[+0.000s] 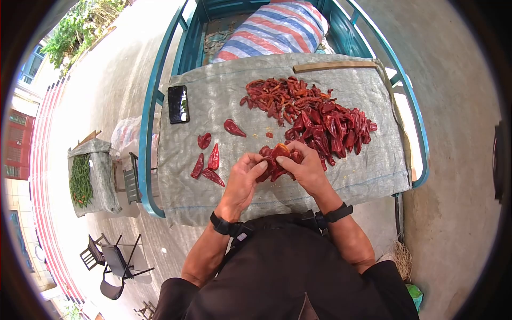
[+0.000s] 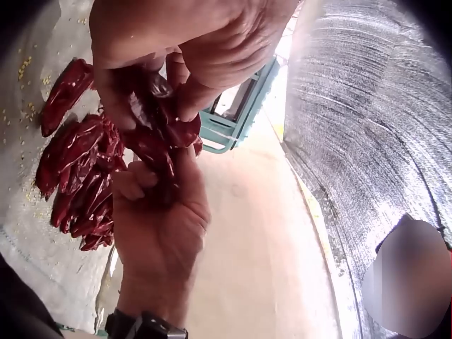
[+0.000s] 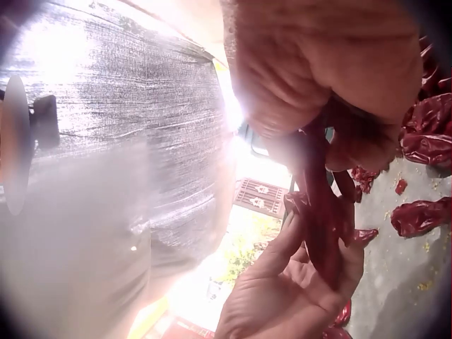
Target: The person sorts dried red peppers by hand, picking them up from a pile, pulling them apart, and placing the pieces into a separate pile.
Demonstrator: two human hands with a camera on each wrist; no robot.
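Note:
Both hands meet over the grey cloth near its front edge, with dark red dried peppers point(image 1: 273, 163) between them. The left hand point(image 1: 242, 178) pinches the peppers with thumb and curled fingers; the right hand point(image 1: 308, 170) grips them from the other side. In the left wrist view, the left hand point(image 2: 191, 42) is above and the right hand point(image 2: 159, 233) below, a glossy pepper point(image 2: 152, 134) between them. The right wrist view has a long red pepper point(image 3: 321, 219) between the right hand point(image 3: 325, 63) and the left hand point(image 3: 289, 293). Fingers partly hide the peppers.
A heap of whole peppers point(image 1: 333, 130) lies right of the hands, smaller shrivelled pieces point(image 1: 282, 96) behind. Several loose peppers point(image 1: 214, 157) lie left, near a phone point(image 1: 178, 104). A wooden strip point(image 1: 335, 66) and striped sack point(image 1: 274, 29) are farther back; a teal rail point(image 1: 146, 133) flanks the cloth.

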